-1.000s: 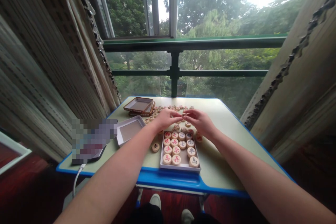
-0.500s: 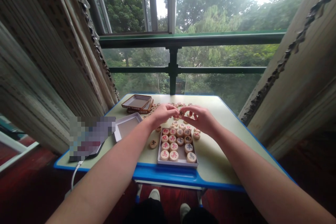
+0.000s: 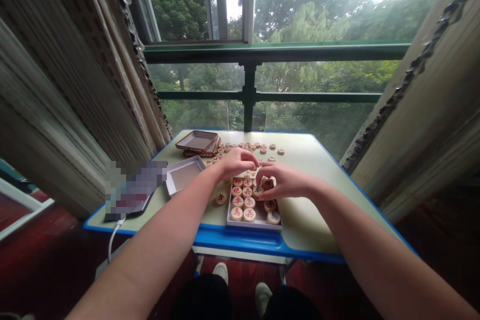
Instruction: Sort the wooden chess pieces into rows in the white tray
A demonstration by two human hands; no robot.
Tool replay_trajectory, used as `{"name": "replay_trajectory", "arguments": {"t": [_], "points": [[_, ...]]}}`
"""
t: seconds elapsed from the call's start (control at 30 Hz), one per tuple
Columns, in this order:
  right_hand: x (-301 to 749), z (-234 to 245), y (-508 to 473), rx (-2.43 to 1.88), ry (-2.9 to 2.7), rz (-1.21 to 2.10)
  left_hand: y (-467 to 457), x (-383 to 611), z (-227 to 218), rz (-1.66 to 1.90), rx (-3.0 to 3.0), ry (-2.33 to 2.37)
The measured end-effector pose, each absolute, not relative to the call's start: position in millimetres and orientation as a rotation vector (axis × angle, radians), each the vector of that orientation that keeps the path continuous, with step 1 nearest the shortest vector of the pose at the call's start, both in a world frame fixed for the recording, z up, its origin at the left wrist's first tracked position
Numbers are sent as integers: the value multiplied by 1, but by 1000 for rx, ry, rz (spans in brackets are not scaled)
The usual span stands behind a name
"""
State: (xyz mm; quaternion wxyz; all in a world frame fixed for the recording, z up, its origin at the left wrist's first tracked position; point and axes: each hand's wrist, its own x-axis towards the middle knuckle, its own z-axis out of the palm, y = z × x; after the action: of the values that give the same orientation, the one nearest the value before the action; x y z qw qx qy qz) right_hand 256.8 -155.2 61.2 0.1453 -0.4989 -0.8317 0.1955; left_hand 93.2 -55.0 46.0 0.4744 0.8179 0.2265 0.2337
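A white tray [image 3: 253,223] near the table's front edge holds several round wooden chess pieces [image 3: 243,203] in rows. My right hand [image 3: 282,182] hovers over the tray's far right part with its fingers curled around some wooden pieces [image 3: 267,182]. My left hand [image 3: 235,161] is just behind the tray, fingers bent in a pinch over the loose pieces there; what it holds is hidden. One piece [image 3: 221,198] lies on the table left of the tray. More loose pieces [image 3: 258,147] are scattered farther back.
A second white tray [image 3: 184,174] lies left of the hands, brown trays [image 3: 198,142] stacked behind it. A blurred flat device [image 3: 132,187] with a cable sits at the left edge. The table [image 3: 322,200] has a blue rim; a railing and window stand behind.
My right hand has come back from the loose pieces toward the tray with pieces in its fingers. My left hand stayed over the pieces behind the tray.
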Motion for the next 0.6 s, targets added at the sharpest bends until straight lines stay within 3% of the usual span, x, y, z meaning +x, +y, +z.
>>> {"name": "replay_trajectory", "arguments": {"t": [0.2,0.4,0.6], "points": [[253,61,-156,-1493,-2399,490,-48,92,42,692,2109,667],[250,59,-156,-1502,-2411,454,-44,91,33,708,2627,936],[250,60,-156,-1542,-2401,524,-40,91,32,744,2608,945]]}}
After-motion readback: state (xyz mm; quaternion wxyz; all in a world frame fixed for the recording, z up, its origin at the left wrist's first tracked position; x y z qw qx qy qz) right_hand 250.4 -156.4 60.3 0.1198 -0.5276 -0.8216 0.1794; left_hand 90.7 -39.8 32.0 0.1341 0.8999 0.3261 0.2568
